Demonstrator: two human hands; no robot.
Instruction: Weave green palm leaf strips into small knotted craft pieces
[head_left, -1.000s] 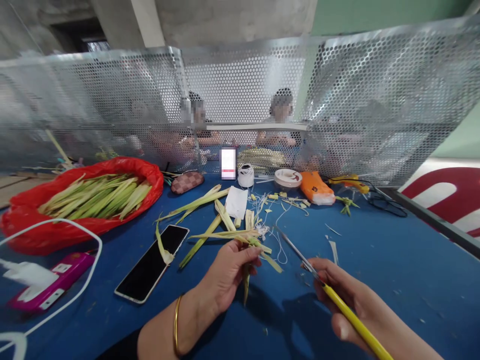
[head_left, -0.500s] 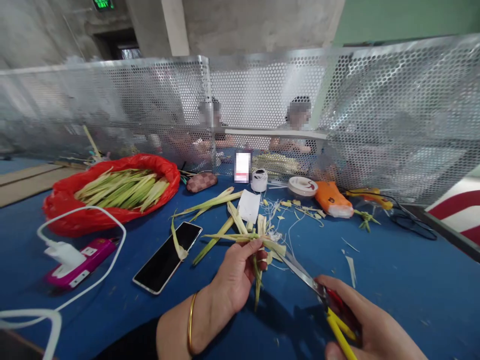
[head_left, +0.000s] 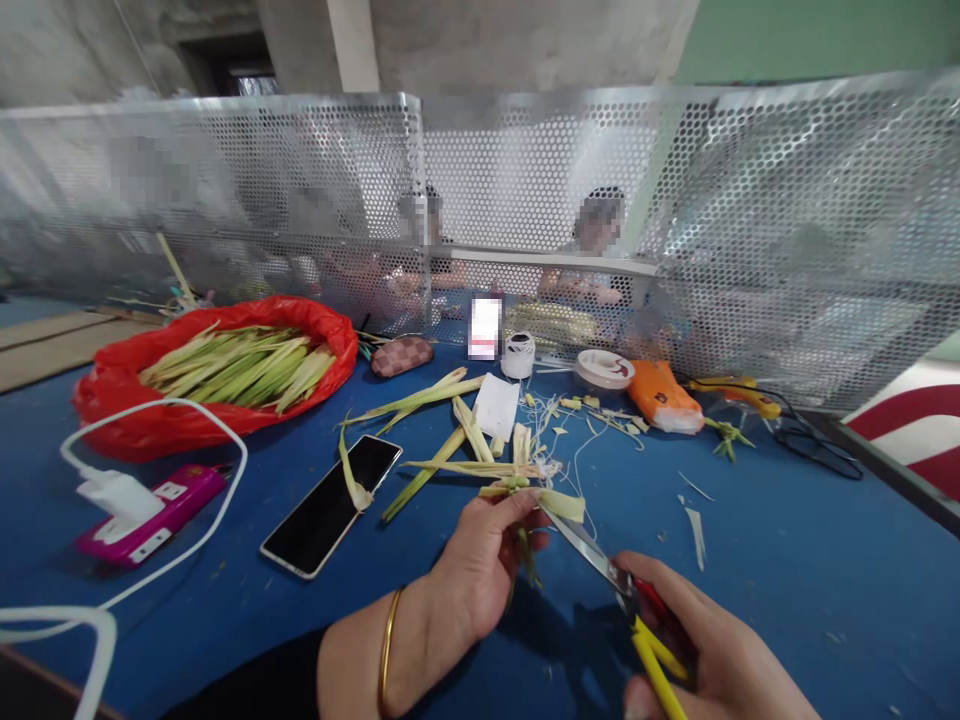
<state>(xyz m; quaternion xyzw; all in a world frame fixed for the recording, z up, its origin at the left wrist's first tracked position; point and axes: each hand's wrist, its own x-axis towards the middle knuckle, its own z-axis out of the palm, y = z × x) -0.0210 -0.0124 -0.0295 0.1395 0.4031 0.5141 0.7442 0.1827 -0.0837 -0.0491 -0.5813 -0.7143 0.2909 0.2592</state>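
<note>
My left hand (head_left: 486, 545), a gold bangle on its wrist, pinches a small bundle of pale green corn husk strips (head_left: 564, 504) between thumb and fingers. Stems of the bundle hang below the fingers. In my right hand (head_left: 701, 625) are scissors (head_left: 581, 545) with yellow and red handles. Their slim blades reach left to the husk, close to my left fingertips; the exact contact is hard to see. More husk strips (head_left: 429, 478) lie behind my left hand, with white thread (head_left: 551, 468) tangled beside them.
Left, a red plastic bag (head_left: 101, 405) holds many husk strips, near a purple power strip (head_left: 154, 520) and a phone (head_left: 334, 510). Behind are a thread spool (head_left: 517, 356), tape roll (head_left: 604, 369) and orange packet (head_left: 664, 397). A perforated metal screen (head_left: 262, 180) separates people opposite.
The husk bundle has turned and moved slightly right in my left hand, apart from a long strip that now lies behind it. The scissors have shifted slightly left.
</note>
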